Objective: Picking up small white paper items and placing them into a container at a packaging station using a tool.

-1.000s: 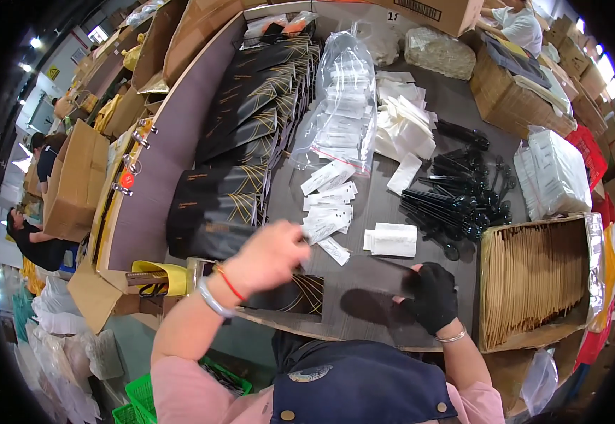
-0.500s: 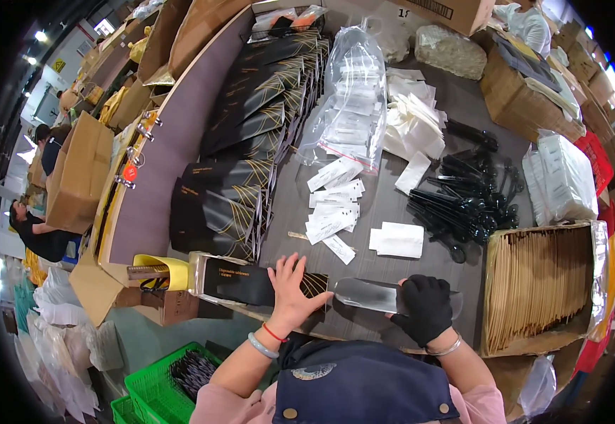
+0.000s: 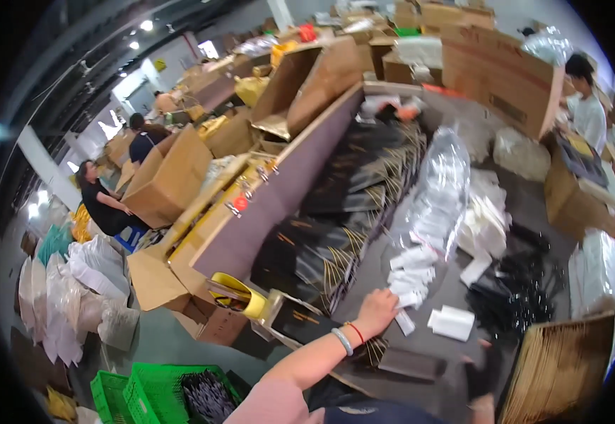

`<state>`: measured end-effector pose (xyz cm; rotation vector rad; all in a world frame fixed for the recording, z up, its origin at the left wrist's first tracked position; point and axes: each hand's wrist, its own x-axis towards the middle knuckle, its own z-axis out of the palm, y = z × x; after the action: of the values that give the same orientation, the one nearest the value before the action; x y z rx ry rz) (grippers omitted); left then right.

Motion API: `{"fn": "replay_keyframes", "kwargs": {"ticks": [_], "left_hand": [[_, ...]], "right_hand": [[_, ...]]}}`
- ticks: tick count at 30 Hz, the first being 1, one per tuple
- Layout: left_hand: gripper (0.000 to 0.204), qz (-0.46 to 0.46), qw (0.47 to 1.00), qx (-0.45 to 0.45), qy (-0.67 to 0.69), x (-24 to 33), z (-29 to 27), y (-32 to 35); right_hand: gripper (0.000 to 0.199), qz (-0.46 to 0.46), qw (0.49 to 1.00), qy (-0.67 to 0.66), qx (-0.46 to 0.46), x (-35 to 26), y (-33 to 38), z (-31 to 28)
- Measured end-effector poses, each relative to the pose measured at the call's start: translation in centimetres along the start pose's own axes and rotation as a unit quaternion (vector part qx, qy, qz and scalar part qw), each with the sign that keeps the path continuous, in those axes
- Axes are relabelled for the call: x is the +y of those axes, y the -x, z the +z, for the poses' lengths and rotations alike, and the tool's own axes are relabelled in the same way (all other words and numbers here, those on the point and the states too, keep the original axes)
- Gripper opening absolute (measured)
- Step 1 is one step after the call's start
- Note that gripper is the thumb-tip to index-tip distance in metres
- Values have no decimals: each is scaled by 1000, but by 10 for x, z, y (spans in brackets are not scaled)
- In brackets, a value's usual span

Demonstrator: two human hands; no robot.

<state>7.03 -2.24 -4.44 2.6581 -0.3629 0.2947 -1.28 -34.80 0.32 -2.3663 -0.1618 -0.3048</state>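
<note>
My left hand (image 3: 378, 312) reaches over the table to the loose pile of small white packets (image 3: 412, 272). Its fingers are drawn together with the tips at the lower packets; what is in them is hidden. My right hand (image 3: 481, 371), in a black fingerless glove, is smeared by motion beside the black plastic spoons (image 3: 523, 290), right of the folded white napkins (image 3: 452, 322). Below my left hand lies a flat, dark see-through piece with a rounded end (image 3: 412, 363). Its left end meets a black printed sleeve (image 3: 300, 322) in a holder at the table edge.
Rows of black sleeves (image 3: 346, 191) line the left board (image 3: 279, 184). A clear bag of packets (image 3: 438, 187) lies beside more napkins (image 3: 488, 222). A box of wooden sticks (image 3: 558, 374) stands front right. Green crates (image 3: 148, 392) sit below left. Other people work farther back.
My left hand has left the black sleeve and moved up to the white packets. My right hand has let go of the see-through piece and moved right. The whole view has swung left.
</note>
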Motion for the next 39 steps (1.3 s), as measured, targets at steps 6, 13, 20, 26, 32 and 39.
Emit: {"fn": "replay_keyframes", "kwargs": {"ticks": [6, 13, 20, 26, 32, 39], "left_hand": [[6, 65, 997, 12, -39, -11, 6, -12], [6, 16, 981, -11, 191, 41, -17, -18], [29, 94, 985, -37, 137, 89, 36, -29], [42, 108, 988, -61, 95, 88, 31, -27], [25, 137, 983, -69, 99, 84, 36, -24], [31, -93, 874, -337, 339, 90, -47, -11]], "right_hand": [[68, 123, 984, 47, 122, 327, 170, -108], [24, 318, 893, 310, 70, 159, 97, -125], [27, 393, 869, 299, 29, 130, 86, -126], [52, 393, 878, 89, 259, 103, 70, -115], [40, 237, 965, 105, 36, 50, -16, -10], [53, 173, 977, 113, 57, 84, -18, 3]]}}
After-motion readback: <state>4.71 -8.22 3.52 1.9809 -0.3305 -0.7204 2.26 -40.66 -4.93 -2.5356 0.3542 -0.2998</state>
